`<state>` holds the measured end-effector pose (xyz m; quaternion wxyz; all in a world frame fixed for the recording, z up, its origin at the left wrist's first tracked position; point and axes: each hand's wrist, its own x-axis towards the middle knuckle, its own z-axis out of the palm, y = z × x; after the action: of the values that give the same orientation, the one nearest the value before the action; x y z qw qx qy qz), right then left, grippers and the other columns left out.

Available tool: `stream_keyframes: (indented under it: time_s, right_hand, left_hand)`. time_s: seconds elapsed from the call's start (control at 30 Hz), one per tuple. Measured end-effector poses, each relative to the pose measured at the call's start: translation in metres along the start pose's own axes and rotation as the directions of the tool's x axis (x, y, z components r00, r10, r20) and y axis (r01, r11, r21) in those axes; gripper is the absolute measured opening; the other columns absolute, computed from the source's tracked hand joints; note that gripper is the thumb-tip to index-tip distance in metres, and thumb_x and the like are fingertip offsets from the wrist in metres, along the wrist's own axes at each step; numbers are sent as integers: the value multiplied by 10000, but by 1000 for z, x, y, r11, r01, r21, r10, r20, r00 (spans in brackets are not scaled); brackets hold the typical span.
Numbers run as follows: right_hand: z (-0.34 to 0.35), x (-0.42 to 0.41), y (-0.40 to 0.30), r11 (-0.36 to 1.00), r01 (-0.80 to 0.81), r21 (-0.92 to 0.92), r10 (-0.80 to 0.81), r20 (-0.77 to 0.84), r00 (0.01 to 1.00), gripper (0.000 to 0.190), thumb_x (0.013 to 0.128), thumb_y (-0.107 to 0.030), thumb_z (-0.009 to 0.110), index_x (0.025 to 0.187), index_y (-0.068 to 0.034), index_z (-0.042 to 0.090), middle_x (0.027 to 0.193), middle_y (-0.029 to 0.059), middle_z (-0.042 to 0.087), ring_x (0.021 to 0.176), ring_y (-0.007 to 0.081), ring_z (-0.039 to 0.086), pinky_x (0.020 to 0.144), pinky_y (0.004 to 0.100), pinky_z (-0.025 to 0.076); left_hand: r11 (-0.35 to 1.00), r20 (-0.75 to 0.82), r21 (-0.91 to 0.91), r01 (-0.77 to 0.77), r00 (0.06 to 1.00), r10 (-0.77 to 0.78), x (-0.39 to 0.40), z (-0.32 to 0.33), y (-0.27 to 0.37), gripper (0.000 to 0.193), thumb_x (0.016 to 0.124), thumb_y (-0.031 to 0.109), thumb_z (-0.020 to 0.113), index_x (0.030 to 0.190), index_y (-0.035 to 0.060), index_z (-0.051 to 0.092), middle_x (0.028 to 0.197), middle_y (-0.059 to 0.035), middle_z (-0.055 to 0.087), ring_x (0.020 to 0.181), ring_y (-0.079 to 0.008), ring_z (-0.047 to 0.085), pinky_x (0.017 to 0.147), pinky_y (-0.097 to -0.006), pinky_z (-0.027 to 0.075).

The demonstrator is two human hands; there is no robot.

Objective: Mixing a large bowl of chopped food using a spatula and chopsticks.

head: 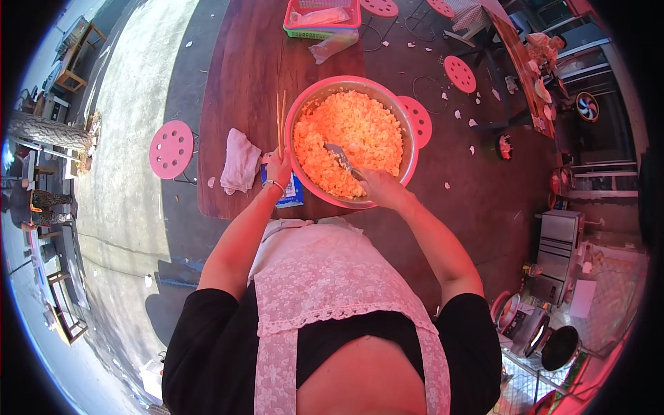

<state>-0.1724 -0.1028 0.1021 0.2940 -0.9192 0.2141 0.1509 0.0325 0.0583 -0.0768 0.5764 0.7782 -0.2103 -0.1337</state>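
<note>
A wide metal bowl [410, 176] stands at the near end of the wooden table, full of a crumbly orange-looking food mixture [358, 119]. My right hand [381, 187] grips the handle of a flat spatula [338, 154], whose blade lies in the mixture at the bowl's near side. At the bowl's left rim, my left hand [278, 168] holds a pair of chopsticks [281, 122] pointing away from me. Under my left wrist lies a blue printed card or packet [295, 192] bearing a code. A folded pale cloth [240, 161] rests left of that hand.
Stacked red and green plastic baskets [321, 32] with bagged contents sit at the table's [244, 78] far end. Round stools stand close by, one at left [171, 149] and another [416, 122] behind the bowl. A person [544, 49] is at another table, far right.
</note>
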Motion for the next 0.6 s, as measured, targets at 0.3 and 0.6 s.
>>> stream_keyframes:
  time_s: [0.3, 0.6]
  right_hand:
    - [-73, -65, 9, 944, -330, 15, 325, -213, 921, 254, 874, -157, 505, 1095, -36, 533, 858, 252, 626, 846, 421, 605, 746, 515, 469]
    - [1, 49, 79, 900, -405, 160, 429, -160, 889, 277, 813, -135, 484, 989, 65, 559, 919, 276, 619, 862, 399, 626, 736, 462, 492]
  left_hand:
    - [998, 141, 19, 55, 988, -57, 1, -6, 11, 367, 940, 340, 453, 894, -8, 558, 737, -207, 588, 708, -361, 571, 639, -406, 426]
    - [996, 148, 29, 83, 985, -87, 2, -1, 8, 362, 940, 352, 449, 891, 9, 553, 724, -194, 584, 697, -358, 574, 635, -400, 431]
